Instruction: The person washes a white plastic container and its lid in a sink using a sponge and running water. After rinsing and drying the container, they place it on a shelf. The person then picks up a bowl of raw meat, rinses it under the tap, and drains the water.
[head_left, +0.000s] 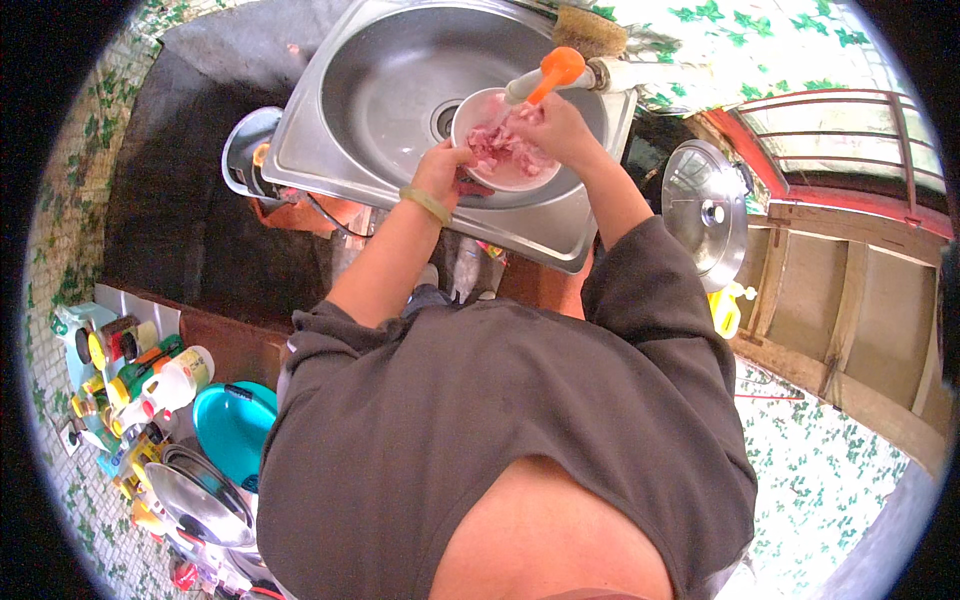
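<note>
A white bowl (466, 114) is held tilted over the right part of a stainless steel sink (382, 82). Cut pieces of raw pink meat (495, 146) lie in cloudy water inside it. My left hand (441, 171), with a pale bangle at the wrist, grips the bowl's near left side, thumb at the rim and fingers underneath. On the bowl's right side, my right hand (561, 129) reaches in with curled fingers around some meat; the fingertips blend into the pieces. Above the bowl, a tap (523, 87) with an orange lever (561, 67) points down into it.
Behind the tap lies a brown sponge (589, 31). A glass pot lid (705, 214) stands at the right, near a red-framed window (832, 142). A grey bucket (238, 161) is left of the sink. Several bottles (187, 369), a teal basin (229, 427) and metal lids (199, 502) crowd the lower left.
</note>
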